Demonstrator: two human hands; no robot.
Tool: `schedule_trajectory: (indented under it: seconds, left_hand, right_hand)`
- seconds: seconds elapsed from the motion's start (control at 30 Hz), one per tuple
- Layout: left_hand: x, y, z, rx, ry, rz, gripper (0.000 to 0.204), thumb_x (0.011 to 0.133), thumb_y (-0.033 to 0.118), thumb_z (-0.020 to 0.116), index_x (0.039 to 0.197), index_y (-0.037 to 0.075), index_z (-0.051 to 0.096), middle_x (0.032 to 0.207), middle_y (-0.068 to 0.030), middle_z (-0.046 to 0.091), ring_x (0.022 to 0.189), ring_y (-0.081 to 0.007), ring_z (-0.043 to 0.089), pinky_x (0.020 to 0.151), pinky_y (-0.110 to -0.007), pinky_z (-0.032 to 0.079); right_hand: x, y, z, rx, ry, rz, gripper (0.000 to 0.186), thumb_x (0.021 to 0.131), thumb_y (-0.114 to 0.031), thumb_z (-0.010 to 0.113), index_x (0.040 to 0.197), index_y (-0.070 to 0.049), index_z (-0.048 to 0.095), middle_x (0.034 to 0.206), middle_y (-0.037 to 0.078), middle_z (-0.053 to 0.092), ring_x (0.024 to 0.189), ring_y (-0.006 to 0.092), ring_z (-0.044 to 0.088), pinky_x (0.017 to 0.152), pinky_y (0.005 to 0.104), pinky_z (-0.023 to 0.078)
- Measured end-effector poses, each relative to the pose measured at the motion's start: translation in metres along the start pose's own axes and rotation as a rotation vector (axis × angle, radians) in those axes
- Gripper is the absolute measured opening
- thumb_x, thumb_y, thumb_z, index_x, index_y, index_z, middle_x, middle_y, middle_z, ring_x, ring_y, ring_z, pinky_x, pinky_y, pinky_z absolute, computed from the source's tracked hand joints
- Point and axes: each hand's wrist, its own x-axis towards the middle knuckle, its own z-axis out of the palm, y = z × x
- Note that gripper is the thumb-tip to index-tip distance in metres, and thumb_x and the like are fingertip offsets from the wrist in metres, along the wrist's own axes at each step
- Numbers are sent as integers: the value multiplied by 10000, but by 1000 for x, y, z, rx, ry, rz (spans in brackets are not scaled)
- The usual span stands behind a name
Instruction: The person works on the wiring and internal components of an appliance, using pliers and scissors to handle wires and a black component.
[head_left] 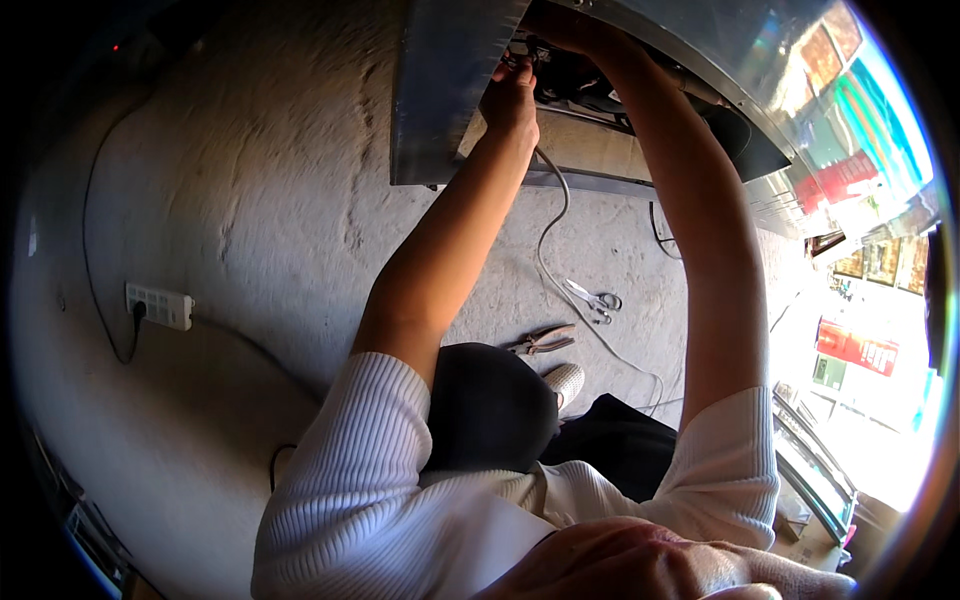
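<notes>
Both arms reach into the open compartment of a grey metal cabinet (pixel 440 110) at the top of the head view. My left hand (pixel 511 98) is just inside the opening, its fingers closed around a small dark part that I cannot make out. A pale grey cable (pixel 560 215) comes out beside my left wrist and trails down to the floor. My right hand (pixel 562 27) is deeper inside, in shadow, close to dark parts and wires (pixel 585 92); its fingers are hidden. On the floor below lie pliers (pixel 542 340) with their handles apart and scissors (pixel 597 296).
A white power strip (pixel 158 305) with a black plug and cords is on the concrete floor (pixel 240 240) at left. My bent knee (pixel 490 405) is beneath my left arm. A glass-sided frame (pixel 812 455) stands at lower right, near a bright area with a red panel (pixel 857 347).
</notes>
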Motion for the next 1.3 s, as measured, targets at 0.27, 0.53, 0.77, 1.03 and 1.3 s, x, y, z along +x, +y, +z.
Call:
schedule_trajectory:
  seconds: [0.27,0.53,0.77,1.03,1.3]
  left_hand:
    - [15,1,-8,5,-6,-84,247,836,2,740,952,194,635,988,75,620,947,-106,582,861,-300,500]
    - [13,2,-9,-76,-24,-106,242,836,-45,707,904,173,627,960,56,646,971,-101,594,891,-299,507]
    - [10,5,-9,-60,-36,-109,232,859,-54,674,907,145,566,983,19,645,979,-114,599,916,-328,525]
    - [8,7,-4,-79,46,-118,213,908,1,659,1005,141,530,1061,-17,614,976,-152,592,897,-329,543]
    - [8,10,-5,-76,-9,-142,281,849,122,765,1071,123,594,1071,-26,596,974,-165,571,871,-317,524]
  right_hand:
    - [17,-7,9,5,-15,-10,472,825,-278,668,1238,-60,603,1140,207,619,1069,378,608,931,441,488]
    - [18,-11,11,14,-11,-4,468,823,-272,668,1236,-61,603,1138,204,618,1068,375,607,930,440,488]
    - [17,-10,13,18,-14,-7,465,821,-266,667,1233,-61,603,1137,201,617,1068,373,607,929,440,487]
    - [18,-9,15,17,-17,-8,461,818,-259,667,1230,-62,603,1135,198,617,1067,370,606,928,439,487]
    - [18,-8,17,24,-22,-7,458,816,-253,667,1227,-62,603,1133,195,616,1066,367,605,927,438,486]
